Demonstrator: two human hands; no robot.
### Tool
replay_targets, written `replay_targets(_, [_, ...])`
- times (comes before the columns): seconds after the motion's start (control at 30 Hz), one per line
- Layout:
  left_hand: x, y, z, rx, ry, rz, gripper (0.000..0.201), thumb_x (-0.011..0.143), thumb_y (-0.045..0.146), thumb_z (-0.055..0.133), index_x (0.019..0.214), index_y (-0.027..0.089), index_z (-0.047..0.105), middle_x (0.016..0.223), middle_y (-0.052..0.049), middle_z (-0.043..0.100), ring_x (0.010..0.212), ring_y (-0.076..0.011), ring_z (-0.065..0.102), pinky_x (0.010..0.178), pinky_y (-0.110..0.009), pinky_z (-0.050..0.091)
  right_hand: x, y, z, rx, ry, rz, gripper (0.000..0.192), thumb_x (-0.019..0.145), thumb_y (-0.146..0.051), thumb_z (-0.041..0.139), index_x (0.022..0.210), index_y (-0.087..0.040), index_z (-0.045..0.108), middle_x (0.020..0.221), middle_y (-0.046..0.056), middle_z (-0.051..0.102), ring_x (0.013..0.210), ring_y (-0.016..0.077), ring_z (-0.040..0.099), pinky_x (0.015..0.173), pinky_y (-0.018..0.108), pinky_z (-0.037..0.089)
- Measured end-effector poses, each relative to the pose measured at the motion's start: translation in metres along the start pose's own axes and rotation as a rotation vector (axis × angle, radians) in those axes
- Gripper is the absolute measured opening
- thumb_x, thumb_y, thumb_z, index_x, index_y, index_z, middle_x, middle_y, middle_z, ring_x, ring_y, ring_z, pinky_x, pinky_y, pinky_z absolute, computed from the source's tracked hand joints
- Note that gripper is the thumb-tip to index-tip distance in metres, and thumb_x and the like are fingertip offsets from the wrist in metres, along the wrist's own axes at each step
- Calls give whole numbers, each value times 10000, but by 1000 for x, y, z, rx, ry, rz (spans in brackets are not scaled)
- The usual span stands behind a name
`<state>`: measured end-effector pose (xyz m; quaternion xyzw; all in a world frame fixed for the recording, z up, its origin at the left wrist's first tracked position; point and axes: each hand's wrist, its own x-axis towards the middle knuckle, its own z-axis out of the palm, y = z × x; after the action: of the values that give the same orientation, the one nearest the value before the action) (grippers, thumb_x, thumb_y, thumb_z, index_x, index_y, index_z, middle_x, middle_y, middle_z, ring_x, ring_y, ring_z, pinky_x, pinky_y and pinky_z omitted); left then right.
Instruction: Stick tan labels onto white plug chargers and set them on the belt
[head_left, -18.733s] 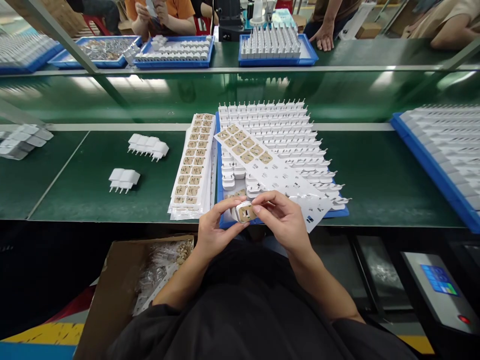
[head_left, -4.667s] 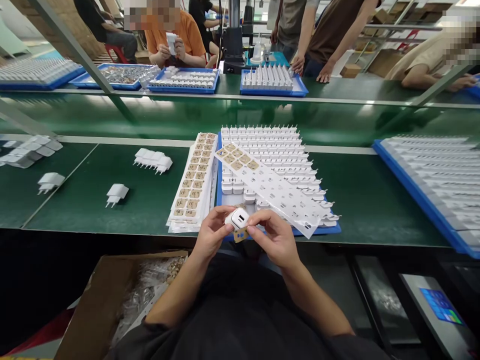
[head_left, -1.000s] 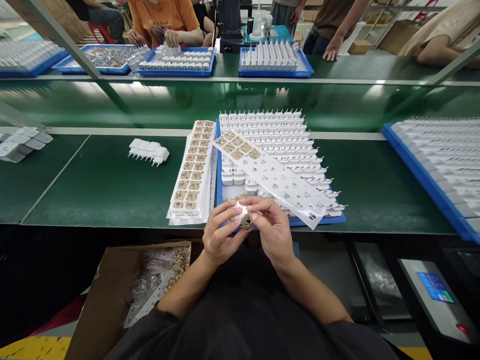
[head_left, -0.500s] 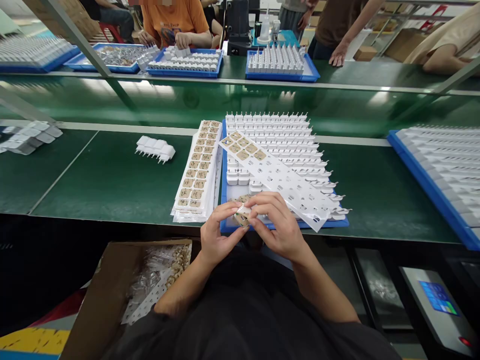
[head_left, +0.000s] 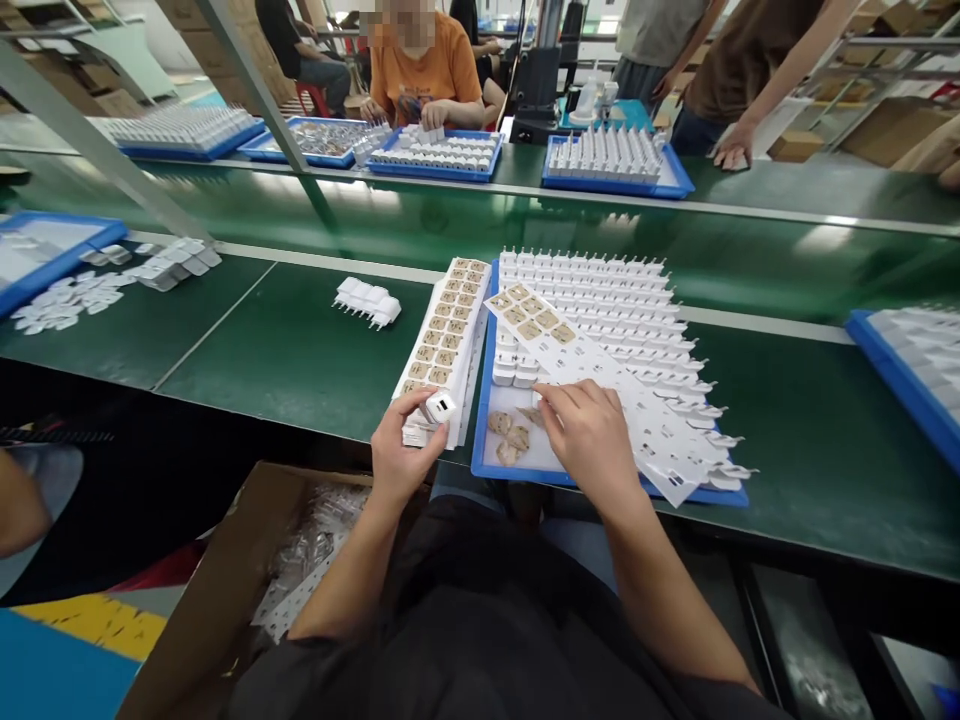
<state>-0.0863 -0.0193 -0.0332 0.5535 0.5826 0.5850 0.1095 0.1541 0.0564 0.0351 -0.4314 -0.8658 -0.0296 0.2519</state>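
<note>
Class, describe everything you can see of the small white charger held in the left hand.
The charger is a small white block of glossy-looking plastic with rounded edges. The face turned up and right shows a dark slot-like port. The left hand pinches it between thumb and fingers, above the near end of the sticker sheets. Its prongs are hidden.

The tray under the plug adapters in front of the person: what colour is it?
Blue, seen in the head view: the tray has a blue rim around the white adapters.

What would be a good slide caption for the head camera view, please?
Left hand holds a white charger; right hand rests by tan stickers in a blue tray.
</note>
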Motion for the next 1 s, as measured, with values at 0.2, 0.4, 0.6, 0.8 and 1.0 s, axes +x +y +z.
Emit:
replay_targets(0.2, [54,-68,-56,579,39,-2,347,849,356,688,1150,183,693,1139,-128,732,1045,-297,663,960,-449,510,-14,10,-14,151,93,32,163,1009,-197,541,1042,-213,700,903,54,776,858,245,656,765,382,390])
replay_targets(0.4, [120,-142,-125,776,117,-166,467,818,517,689,1064,122,712,1063,-151,721,1073,-385,619,998,-599,426,-27,37,-26,115,162,93,132,991,-228,575,999,-214,706,883,45,779,838,246,671,769,380,416])
replay_targets(0.6, [137,-157,-140,624,196,-72,551,736,700,728,822,160,660,827,-71,662,1181,-420,550,1084,-626,321,-26,56,-36,85,130,115,155,984,-212,566,1002,-195,719,902,61,768,847,252,668,782,389,440])
replay_targets(0.8, [121,-102,-59,562,48,89,423,865,533,671,1093,179,713,1049,-98,744,1080,-359,616,1004,-563,442,-12,44,-25,83,-11,66,184,987,-219,559,1065,-204,725,984,84,751,920,267,661,814,400,465])
replay_targets(1.0, [108,-9,44,302,-373,353,224,934,397,609,999,234,748,962,-61,774,946,-270,664,883,-412,503,23,61,-33,6,-273,120,253,961,-161,560,1160,-142,716,1089,140,752,1015,308,679,860,421,503])
